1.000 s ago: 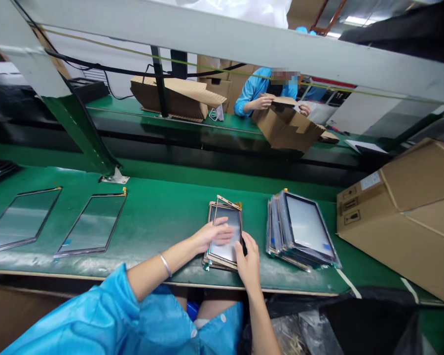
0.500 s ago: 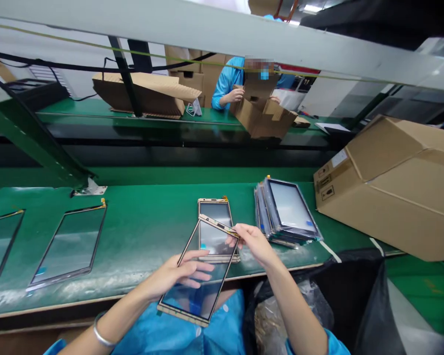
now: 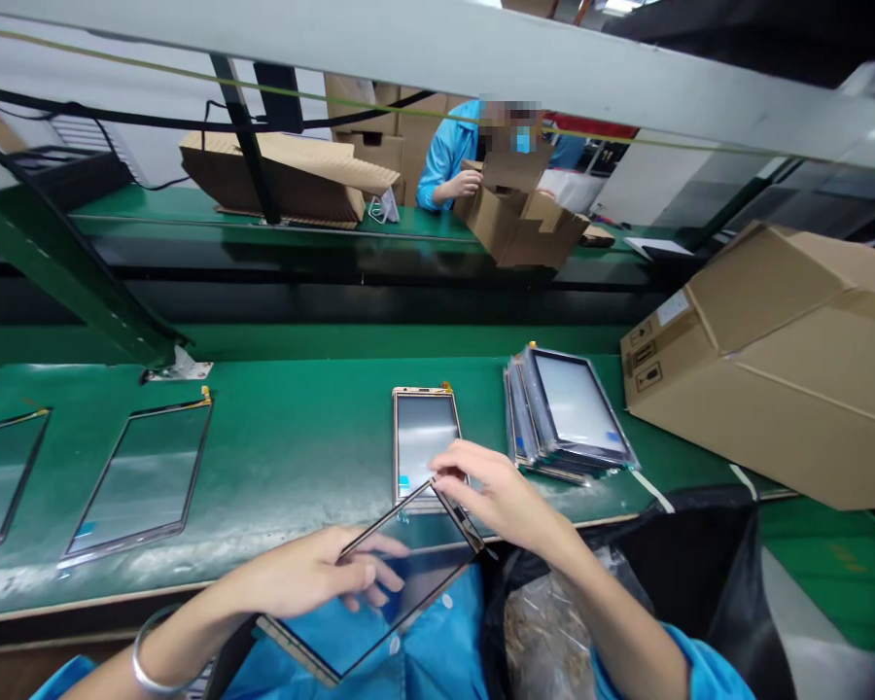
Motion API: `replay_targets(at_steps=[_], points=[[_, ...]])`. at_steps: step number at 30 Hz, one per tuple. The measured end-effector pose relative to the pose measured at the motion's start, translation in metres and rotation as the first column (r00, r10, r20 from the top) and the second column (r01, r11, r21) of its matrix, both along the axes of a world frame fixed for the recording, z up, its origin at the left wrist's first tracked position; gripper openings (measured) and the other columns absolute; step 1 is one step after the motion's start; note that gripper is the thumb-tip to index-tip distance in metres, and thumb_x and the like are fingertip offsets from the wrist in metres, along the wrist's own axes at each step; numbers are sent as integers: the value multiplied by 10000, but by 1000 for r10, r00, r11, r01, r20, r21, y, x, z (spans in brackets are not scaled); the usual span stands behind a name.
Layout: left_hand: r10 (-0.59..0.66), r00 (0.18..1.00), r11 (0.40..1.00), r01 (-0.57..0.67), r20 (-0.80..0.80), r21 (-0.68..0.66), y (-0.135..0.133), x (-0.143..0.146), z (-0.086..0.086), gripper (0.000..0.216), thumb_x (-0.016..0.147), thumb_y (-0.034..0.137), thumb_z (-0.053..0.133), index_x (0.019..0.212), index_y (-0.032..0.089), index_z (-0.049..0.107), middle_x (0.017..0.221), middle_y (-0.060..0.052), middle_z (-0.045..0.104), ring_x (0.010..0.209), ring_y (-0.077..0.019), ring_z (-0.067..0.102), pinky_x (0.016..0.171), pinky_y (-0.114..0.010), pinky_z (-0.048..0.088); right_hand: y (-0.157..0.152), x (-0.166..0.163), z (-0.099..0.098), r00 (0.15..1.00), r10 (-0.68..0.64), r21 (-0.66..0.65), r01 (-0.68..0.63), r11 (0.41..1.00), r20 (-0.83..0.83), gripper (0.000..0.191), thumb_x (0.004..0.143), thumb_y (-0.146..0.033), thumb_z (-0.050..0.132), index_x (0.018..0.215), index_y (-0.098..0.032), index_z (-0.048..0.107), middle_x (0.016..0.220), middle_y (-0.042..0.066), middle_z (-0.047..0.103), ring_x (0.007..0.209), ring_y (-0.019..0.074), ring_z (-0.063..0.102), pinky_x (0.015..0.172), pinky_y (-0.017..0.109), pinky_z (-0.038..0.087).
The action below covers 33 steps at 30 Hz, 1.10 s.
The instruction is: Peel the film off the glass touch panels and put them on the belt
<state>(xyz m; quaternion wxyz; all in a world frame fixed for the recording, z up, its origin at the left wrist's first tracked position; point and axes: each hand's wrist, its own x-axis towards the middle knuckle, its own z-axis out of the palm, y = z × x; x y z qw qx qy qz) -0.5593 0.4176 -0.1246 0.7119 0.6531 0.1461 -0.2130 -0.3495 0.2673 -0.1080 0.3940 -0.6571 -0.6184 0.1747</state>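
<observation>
A framed glass touch panel is tilted in front of my body, above the near edge of the bench. My left hand holds its left side, with some fingers seen through the glass. At the far corner, my right hand pinches the frame with thumb and fingers; the exact contact is partly hidden. Behind, a second panel with a blue tab lies flat on the green bench, its near right part covered by my right hand and the held panel.
Stacked wrapped panels sit to the right, beside a large cardboard box. Single panels lie on the left. A black bag hangs at the near edge. Across the bench, a person handles an open carton.
The held panel has turned clockwise and tipped, its far end swinging right and down. My right hand has shifted to another corner, and my left hand has moved slightly left and down.
</observation>
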Motion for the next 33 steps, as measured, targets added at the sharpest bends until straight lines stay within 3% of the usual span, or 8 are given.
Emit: replay_targets(at_steps=[11, 17, 20, 22, 25, 27, 30, 33], points=[[-91, 996, 996, 91, 3, -2, -1, -1, 5, 417, 881, 364, 545, 1249, 171, 573, 1123, -135, 702, 952, -237, 685, 724, -302, 542, -6, 0, 23, 946, 171, -94, -151, 984, 275, 186, 974, -192, 386, 862, -176, 534, 809, 26, 573, 693, 128, 531, 626, 237, 439], [-91, 995, 957, 76, -40, -280, 8, 5, -9, 353, 878, 364, 580, 1198, 216, 597, 1104, -125, 718, 935, -240, 708, 685, -272, 539, -13, -9, 3, 790, -84, 213, -59, 975, 607, 229, 954, -133, 358, 889, -172, 575, 895, 90, 622, 753, 169, 545, 638, 284, 468], [-87, 996, 928, 70, -33, -366, 17, 7, -16, 331, 881, 358, 578, 1184, 225, 598, 1114, -120, 715, 946, -245, 707, 679, -271, 535, -26, -14, 2, 920, -78, 232, -15, 973, 384, 183, 947, -160, 392, 880, -192, 559, 895, 83, 630, 782, 169, 588, 663, 292, 495], [-71, 997, 919, 51, -35, -392, 25, 7, -19, 335, 867, 352, 597, 1177, 224, 596, 1114, -117, 715, 944, -249, 708, 679, -277, 537, -42, -15, 8, 1000, -2, 125, 1, 992, 7, 162, 957, -192, 397, 849, -206, 517, 908, 71, 639, 745, 150, 622, 652, 287, 516], [-24, 999, 913, 2, -48, -408, 37, 4, -19, 336, 861, 326, 603, 1179, 220, 586, 1124, -118, 711, 949, -247, 706, 688, -280, 543, -70, -8, 18, 851, -20, 22, 37, 999, -525, 160, 974, -251, 414, 818, -226, 442, 728, 2, 639, 499, 107, 578, 480, 236, 473], [-10, 998, 922, -13, -58, -388, 41, 2, -17, 330, 869, 316, 589, 1183, 214, 582, 1127, -122, 710, 957, -243, 704, 695, -276, 544, -83, 1, 21, 780, -177, 77, 276, 958, -600, 152, 962, -275, 457, 817, -232, 440, 586, -51, 563, 410, 95, 503, 419, 211, 413], [-20, 998, 952, 1, -61, -307, 38, 2, -10, 327, 876, 328, 575, 1181, 212, 589, 1123, -123, 711, 949, -241, 707, 688, -273, 547, -79, 13, 15, 764, -513, 228, 620, 751, -391, 69, 903, -246, 558, 855, -221, 514, 644, -33, 560, 505, 106, 540, 499, 224, 455], [-61, 994, 980, 44, -85, -192, 24, 6, -1, 316, 874, 314, 576, 1168, 202, 606, 1105, -124, 717, 929, -233, 711, 686, -268, 545, -53, 8, 8, 907, -421, 218, 409, 886, 9, 114, 885, -211, 557, 998, -202, 568, 795, 22, 594, 676, 146, 589, 621, 263, 497]])
